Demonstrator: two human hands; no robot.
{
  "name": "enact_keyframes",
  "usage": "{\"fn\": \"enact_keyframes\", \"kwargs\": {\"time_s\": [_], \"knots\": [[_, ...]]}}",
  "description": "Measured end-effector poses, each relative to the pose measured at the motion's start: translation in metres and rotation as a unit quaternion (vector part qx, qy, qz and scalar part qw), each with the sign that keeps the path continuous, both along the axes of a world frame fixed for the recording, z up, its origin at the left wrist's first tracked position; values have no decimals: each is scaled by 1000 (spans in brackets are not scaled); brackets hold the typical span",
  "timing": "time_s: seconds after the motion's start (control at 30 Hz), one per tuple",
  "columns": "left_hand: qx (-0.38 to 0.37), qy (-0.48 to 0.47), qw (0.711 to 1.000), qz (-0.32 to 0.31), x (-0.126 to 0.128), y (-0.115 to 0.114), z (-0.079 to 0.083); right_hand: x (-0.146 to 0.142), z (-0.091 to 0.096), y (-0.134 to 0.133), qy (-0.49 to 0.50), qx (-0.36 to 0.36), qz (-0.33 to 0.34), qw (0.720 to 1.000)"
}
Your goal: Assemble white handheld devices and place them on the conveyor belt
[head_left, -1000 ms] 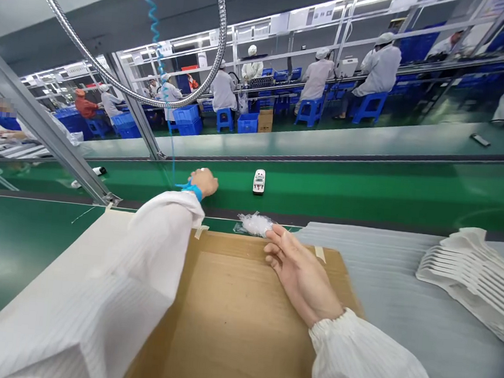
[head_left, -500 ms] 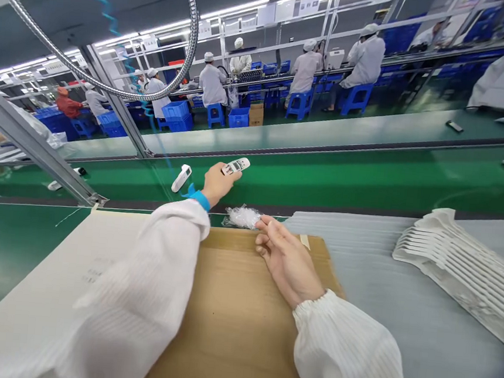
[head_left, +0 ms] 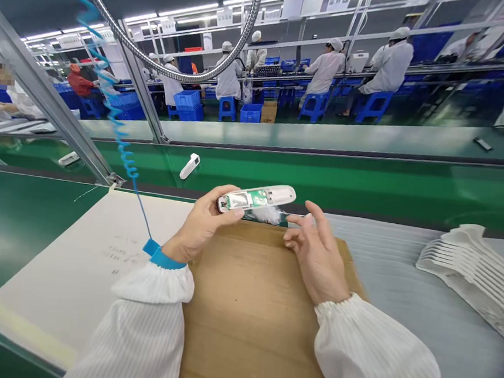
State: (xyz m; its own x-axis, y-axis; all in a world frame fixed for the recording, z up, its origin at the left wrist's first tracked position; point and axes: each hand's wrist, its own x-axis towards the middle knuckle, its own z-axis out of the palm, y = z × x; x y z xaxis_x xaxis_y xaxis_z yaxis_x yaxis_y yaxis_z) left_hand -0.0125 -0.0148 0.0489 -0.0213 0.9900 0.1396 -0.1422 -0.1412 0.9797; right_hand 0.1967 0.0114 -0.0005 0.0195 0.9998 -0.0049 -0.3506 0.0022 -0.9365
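A white handheld casing, its green circuit board exposed, is pinched in the left hand, with the thumb on the near side. Its rounded end points toward the right hand, which is apart from it, index finger raised. A thin line shows at the right hand's fingertips, too fine to identify, so I cannot tell whether they grip it. Just behind the casing, between the hands, lies a clear plastic bundle, partly covered.

Beneath both hands is brown cardboard. A white sheet lies to the left of the left hand, its faint marks unreadable. A blue wrist strap rings the left wrist; its coiled cord rises left of that hand.

Beyond the hands runs a green belt, bearing a second white device past the left hand. A metal post slants further left. Right of the right hand, a stack of white parts rests on grey foam, cut off at the picture's edge. Seated co-workers are far beyond, their handiwork indistinct.
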Motion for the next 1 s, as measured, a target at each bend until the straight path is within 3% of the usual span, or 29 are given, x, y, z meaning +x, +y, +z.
{"fn": "enact_keyframes", "kwargs": {"time_s": [0.1, 0.23, 0.4, 0.53, 0.6, 0.7, 0.8, 0.87, 0.9, 1.0], "knots": [[-29, 11, 999, -41, 8, -3, -1, 3, -4, 2, -99, 50, -3, 994], [-69, -63, 995, 38, 38, -5, -12, 0, -6, -6, -248, 98, 68, 961], [-112, 73, 990, 54, 55, -5, -24, -5, 0, -17, -383, 194, 121, 895], [-90, 162, 982, -23, 43, -7, -19, 3, 5, -13, -438, 312, -10, 843], [-88, 236, 966, -64, 39, -10, -14, 8, 8, -9, -456, 378, -67, 803], [-82, 316, 940, -104, 39, -15, -10, 13, 9, -5, -505, 448, -99, 731], [-103, 296, 941, -127, 38, -13, -15, 12, 7, -7, -545, 472, -104, 685], [-129, 239, 960, -62, 34, -8, -18, 11, 6, -11, -542, 474, -74, 690], [-145, 207, 968, -8, 32, -5, -19, 10, 5, -12, -528, 465, -55, 709], [-197, 112, 966, 128, 22, 3, -17, 6, 7, -1, -462, 363, -42, 808]]}}
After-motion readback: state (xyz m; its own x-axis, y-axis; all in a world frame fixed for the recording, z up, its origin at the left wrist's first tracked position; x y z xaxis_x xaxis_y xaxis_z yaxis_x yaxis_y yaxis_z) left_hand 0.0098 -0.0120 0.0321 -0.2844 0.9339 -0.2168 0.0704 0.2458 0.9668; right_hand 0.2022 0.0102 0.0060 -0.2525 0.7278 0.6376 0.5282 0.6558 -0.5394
